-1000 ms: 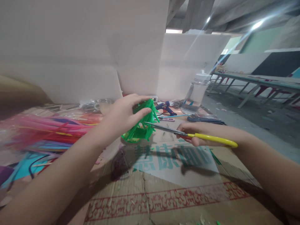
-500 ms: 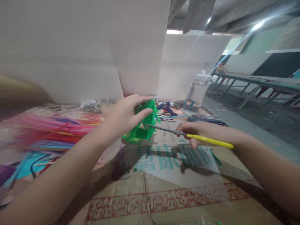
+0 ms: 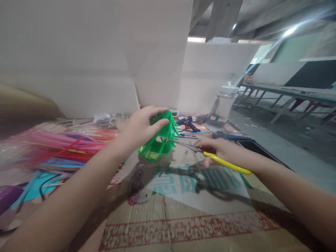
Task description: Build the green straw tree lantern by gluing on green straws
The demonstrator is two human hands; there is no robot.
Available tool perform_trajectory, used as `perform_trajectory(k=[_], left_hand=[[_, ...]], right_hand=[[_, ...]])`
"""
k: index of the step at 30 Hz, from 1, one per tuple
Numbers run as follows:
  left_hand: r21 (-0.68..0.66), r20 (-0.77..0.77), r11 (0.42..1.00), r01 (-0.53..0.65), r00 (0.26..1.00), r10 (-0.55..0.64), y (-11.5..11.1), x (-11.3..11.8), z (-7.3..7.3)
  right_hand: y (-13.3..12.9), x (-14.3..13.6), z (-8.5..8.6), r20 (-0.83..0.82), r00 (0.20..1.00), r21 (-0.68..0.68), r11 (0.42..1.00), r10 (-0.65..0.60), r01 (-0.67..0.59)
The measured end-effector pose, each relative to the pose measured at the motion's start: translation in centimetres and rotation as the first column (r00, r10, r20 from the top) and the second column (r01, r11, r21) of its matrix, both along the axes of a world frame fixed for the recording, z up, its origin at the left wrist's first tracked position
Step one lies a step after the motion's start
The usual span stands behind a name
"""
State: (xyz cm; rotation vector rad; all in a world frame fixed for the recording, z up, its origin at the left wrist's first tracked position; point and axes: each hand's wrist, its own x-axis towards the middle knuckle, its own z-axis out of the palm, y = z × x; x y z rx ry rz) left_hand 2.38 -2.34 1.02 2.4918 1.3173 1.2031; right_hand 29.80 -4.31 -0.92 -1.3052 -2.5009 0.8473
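My left hand grips a green piece made of fuzzy pipe cleaners, its fingers over the top and the thumb across the near side. Loose green ends stick out on the piece's right side, and a rounded rim shows at its lower left. In my right hand is a pair of scissors with yellow handles. Its blades point left, and their tips lie against the green strands; whether they are parted is hard to make out. Under both hands is a printed cardboard surface.
Bundles of pink, red and blue pipe cleaners lie at the left. Behind the green piece is a dark blue glue gun. A clear bottle with a white lid stands at the back right, near a dark flat device.
The scissors and my right hand have shifted slightly left, with the blades deeper among the green strands. My left hand keeps its hold. The view has moved a little.
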Motion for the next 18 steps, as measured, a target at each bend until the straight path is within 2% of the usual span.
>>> perform_trajectory(k=[4, 8, 13, 18], left_hand=[[-0.054, 0.068, 0.998, 0.011, 0.998, -0.007, 0.9, -0.2, -0.3], [-0.064, 0.102, 0.997, 0.034, 0.994, -0.027, 1.4, -0.2, -0.6], [-0.052, 0.121, 0.997, 0.055, 0.991, -0.049, 2.2, -0.4, -0.9], [-0.139, 0.285, 0.99, 0.024, 0.958, 0.017, 3.6, -1.3, -1.4]], right_hand=[[0.6, -0.4, -0.8, -0.033, 0.998, 0.009, 0.999, -0.051, 0.051], [1.2, -0.2, -1.5, -0.017, 0.999, 0.048, 0.998, -0.05, 0.051], [1.4, 0.0, -2.0, 0.069, 0.998, 0.147, 0.989, -0.007, -0.003], [1.5, -0.1, -2.8, 0.182, 0.983, 0.253, 0.966, -0.001, -0.046]])
